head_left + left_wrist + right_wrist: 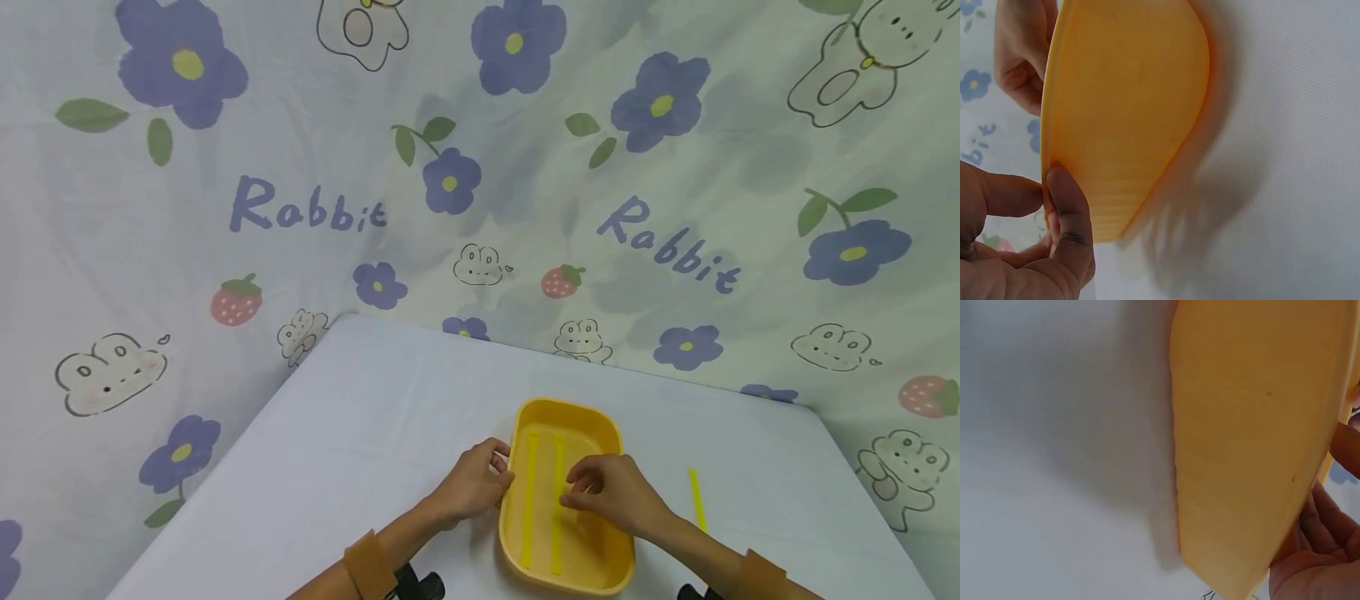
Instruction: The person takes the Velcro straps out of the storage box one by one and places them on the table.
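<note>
A yellow tray [585, 412] with rounded corners rests on the white table. Two thin bright-yellow strips [529, 500] lie lengthwise inside, side by side. My left hand [472, 483] pinches the tray's left rim; in the left wrist view its thumb [1016, 195] and index finger meet across the rim. Over the tray's right half is my right hand [615, 492], fingers loosely bent, thumb and index tips apart and close to the right strip [557, 467]. In the right wrist view the tray wall [1254, 425] hides part of this hand.
Another thin yellow strip [697, 496] lies on the white table [390, 417] right of the tray, its near end by my right forearm. A patterned cloth [510, 167] hangs behind the table's far edge.
</note>
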`<state>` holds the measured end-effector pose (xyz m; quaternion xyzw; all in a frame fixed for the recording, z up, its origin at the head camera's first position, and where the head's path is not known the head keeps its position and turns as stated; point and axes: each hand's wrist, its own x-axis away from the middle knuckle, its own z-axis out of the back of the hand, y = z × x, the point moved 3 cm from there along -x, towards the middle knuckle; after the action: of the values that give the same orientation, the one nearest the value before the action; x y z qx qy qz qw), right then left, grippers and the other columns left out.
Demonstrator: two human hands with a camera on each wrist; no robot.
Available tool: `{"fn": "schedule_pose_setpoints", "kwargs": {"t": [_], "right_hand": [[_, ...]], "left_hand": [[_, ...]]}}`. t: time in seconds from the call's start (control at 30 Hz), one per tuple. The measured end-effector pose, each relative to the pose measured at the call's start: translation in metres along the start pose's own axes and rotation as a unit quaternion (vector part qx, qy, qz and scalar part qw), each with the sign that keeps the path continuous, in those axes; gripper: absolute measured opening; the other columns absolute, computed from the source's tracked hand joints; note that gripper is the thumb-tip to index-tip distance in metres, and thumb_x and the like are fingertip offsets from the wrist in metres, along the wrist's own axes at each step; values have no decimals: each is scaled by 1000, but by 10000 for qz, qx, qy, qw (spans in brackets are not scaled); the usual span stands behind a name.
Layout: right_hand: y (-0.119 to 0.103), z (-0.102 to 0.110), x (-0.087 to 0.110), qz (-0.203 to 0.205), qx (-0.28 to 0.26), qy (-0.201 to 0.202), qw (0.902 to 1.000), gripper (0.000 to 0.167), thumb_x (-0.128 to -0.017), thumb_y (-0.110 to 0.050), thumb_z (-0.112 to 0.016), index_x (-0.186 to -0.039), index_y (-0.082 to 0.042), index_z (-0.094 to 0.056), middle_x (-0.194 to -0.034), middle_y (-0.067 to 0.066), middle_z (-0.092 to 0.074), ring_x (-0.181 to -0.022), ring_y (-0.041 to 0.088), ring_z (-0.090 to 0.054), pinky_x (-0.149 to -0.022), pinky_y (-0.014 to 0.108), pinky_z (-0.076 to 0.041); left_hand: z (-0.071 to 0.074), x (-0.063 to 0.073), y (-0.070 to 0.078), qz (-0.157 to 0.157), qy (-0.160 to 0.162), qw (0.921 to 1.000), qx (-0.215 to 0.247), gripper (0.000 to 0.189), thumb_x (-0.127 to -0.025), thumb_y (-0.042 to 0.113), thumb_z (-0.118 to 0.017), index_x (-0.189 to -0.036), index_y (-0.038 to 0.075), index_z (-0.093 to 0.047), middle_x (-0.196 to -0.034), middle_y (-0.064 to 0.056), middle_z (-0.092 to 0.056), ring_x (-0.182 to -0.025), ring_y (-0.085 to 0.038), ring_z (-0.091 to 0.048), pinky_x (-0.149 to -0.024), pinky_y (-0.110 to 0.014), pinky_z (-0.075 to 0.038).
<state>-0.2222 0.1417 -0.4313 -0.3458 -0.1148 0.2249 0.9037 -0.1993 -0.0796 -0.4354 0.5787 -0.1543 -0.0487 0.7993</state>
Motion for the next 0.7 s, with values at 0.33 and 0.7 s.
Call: {"fn": "schedule_pose_setpoints", "kwargs": {"t": [0.33, 0.7], "right_hand": [[-6, -5, -8, -606, 544, -169, 9965, 25, -77, -33, -86, -72, -12, -73, -62, -6, -63, -55, 8, -54, -48, 21, -45], [-7, -16, -15, -747, 898, -554, 9916, 27, -75, -31, -87, -67, -12, -70, -56, -6, -58, -50, 8, -49, -46, 20, -42]], "left_hand": [[2, 0, 0, -44, -28, 10000, 62, 31, -96, 2, -58, -125, -7, -49, -95, -9, -55, -69, -21, -66, -56, -25, -53], [0, -1, -2, -77, -31, 9999, 56, 30, -96, 2, -59, -124, -6, -50, -94, -8, -55, -70, -22, -65, -57, -26, -54]]}}
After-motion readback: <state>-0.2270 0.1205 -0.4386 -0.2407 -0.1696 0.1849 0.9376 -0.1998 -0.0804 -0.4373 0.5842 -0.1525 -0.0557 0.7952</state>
